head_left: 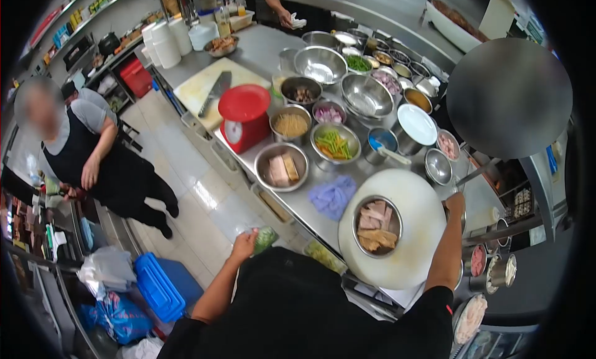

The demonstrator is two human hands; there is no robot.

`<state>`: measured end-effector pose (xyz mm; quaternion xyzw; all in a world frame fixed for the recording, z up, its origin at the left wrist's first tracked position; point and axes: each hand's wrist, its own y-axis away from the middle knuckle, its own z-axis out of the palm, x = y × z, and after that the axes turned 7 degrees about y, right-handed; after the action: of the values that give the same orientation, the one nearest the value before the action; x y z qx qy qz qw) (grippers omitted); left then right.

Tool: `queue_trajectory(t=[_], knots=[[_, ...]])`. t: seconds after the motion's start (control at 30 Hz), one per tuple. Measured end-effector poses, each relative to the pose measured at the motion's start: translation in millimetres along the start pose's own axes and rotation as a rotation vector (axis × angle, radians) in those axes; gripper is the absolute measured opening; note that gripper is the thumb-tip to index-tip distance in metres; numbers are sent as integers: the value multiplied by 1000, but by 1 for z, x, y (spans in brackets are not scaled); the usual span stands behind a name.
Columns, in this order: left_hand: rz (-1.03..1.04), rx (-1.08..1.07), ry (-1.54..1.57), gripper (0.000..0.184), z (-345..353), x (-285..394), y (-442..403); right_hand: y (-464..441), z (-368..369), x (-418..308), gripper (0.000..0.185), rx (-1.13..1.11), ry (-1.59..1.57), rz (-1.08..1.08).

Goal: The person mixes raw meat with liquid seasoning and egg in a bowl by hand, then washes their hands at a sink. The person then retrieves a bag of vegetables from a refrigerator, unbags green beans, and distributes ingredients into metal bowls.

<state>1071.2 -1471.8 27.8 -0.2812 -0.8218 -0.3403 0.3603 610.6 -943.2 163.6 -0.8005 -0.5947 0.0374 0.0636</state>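
My left hand [244, 243], low beside the counter's front edge, has its fingers closed on a green bundle [266, 240] that looks wrapped in clear plastic. What is inside the bundle I cannot tell. My right hand [456, 203] reaches to the far right side of the round white cutting board [428, 235]. Its fingers look closed, and what they grip is hard to see. On the board stands a metal bowl [355, 225] with pale meat slices [375, 215] and browner pieces [377, 239]. A purple cloth [333, 196] lies left of the board.
Along the counter stand a red scale [245, 110], a bowl of meat blocks [281, 168], a bowl of cut green vegetables [334, 143] and several ingredient bowls. A cleaver [215, 93] rests on a rectangular board [194, 89]. One person [102, 148] stands at left; another person's hand [285, 17] shows at the back.
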Motion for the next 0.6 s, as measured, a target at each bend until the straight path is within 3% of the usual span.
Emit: queue_trajectory(t=[0.1, 0.23, 0.27, 0.33, 0.37, 0.4, 0.43, 0.47, 0.6], knots=[[183, -8, -11, 55, -2, -21, -37, 14, -35, -12, 30, -73, 33, 94], [304, -42, -41, 55, -29, -21, -60, 12, -29, -2, 28, 85, -56, 26], [341, -128, -122, 55, -37, -28, -74, 5, -3, 16, 22, 213, 57, -157], [426, -169, -159, 57, -47, -43, -95, 32, -20, 16, 24, 306, 192, -281], [345, -166, -142, 59, -57, -26, -90, 49, -33, 14, 23, 304, 243, -316], [384, -149, -127, 61, -64, -13, -87, 54, -29, 12, 22, 266, 27, -144], [409, -125, -77, 60, -67, -22, -94, 78, -41, 5, 20, 375, -51, -188], [419, -146, -59, 60, -74, -16, -90, 105, -76, -8, 19, 195, -145, -218], [391, -207, -39, 57, -87, -15, -101, 171, -83, -14, 17, 390, -146, -455]])
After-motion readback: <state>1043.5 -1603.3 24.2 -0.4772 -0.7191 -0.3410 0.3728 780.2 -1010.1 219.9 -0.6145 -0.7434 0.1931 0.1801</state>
